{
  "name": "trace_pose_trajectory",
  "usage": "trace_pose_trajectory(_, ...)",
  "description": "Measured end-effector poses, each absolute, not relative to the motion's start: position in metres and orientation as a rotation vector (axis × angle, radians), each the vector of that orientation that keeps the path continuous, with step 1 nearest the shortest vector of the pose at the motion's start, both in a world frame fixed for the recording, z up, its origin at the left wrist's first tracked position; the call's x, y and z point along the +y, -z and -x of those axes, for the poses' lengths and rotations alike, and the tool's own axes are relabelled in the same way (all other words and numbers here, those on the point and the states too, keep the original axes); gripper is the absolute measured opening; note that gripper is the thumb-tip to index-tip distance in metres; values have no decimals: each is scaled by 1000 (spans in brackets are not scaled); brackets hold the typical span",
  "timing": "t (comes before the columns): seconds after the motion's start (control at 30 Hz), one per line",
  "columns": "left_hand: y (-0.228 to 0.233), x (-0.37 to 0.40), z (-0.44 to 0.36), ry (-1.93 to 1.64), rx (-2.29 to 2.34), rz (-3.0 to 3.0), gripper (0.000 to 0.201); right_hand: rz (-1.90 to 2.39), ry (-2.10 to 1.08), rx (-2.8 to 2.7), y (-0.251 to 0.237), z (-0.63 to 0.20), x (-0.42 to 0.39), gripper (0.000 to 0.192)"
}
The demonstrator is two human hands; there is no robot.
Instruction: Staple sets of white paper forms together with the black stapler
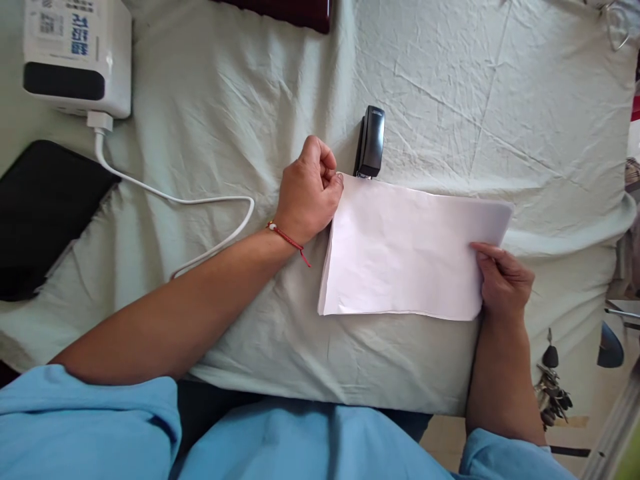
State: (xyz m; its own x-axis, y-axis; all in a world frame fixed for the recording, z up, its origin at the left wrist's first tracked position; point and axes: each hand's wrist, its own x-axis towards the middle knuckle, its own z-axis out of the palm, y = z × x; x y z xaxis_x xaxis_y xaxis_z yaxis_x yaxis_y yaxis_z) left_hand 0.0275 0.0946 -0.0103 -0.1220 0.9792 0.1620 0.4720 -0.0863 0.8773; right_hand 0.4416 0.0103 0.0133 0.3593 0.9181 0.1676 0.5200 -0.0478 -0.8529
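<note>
A thin stack of white paper (405, 250) lies in front of me, its sheets slightly fanned at the left edge. My left hand (309, 190) pinches the stack's upper left corner between thumb and curled fingers. On the right side, my right hand (505, 277) grips the paper's edge, with its fingers on top and the rest hidden by the wrist. A black stapler (371, 141) lies just beyond the paper's far edge, close to my left hand. Its near end meets or almost meets that edge; neither hand touches it.
At the far left stand a white power adapter (117, 60) with a white cable (185, 200) and a black phone-like slab (45, 213). A dark red object (295, 10) sits at the back. Keys (553, 393) hang at lower right. A wrinkled pale cloth (280, 340) covers the table.
</note>
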Motion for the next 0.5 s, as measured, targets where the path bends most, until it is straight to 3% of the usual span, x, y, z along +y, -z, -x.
trace_pose_trajectory(0.13, 8, 91, -26, -1106, 1583, -1730, 20, 1740, -502, -1215, -17, -441, 16, 23)
trace_pose_trajectory(0.3, 11, 89, -25, -1126, 1542, -1793, 23, 1742, -522, -1078, -18, -442, 20, 26)
trace_pose_trajectory(0.5, 13, 85, -25, -1155, 1566, -1745, 59, 1723, -555, -1026, -21, -441, 21, 21)
